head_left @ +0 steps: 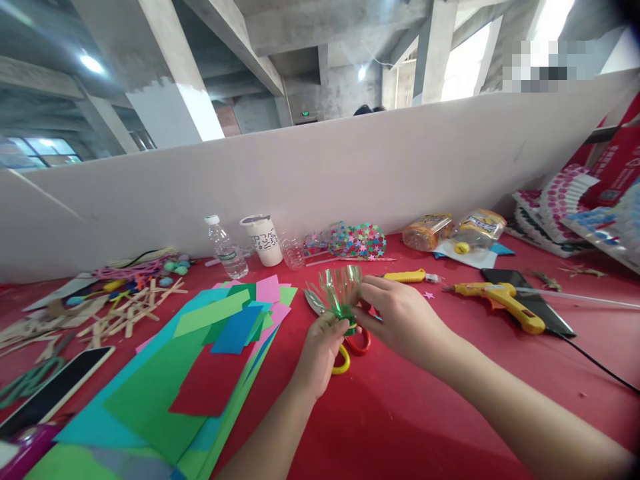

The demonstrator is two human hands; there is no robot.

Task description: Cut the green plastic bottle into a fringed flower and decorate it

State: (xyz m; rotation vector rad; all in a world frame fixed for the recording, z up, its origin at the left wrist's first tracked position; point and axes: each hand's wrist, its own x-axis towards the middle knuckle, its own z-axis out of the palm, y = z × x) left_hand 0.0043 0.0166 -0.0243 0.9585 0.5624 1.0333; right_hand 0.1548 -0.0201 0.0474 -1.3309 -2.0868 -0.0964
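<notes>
While left hand (324,339) pinches green plastic piece (344,311) at base, curled right hand (400,313) meets its strips (339,285), grip unclear; beyond left hand, white cup (269,248) bears illegible black lettering.

Left of the left grip (323,347), coloured paper sheets (150,393) overlap on the red desk (400,427), with crossed wooden sticks (150,293) farther out. Beyond both grips are a clear water bottle (229,252) and a patterned white cup (267,243). Right of the right grip (400,310), a yellow glue gun (505,293) lies by a black slab (554,317); beyond that grip lie two plastic bottles (479,227).
</notes>
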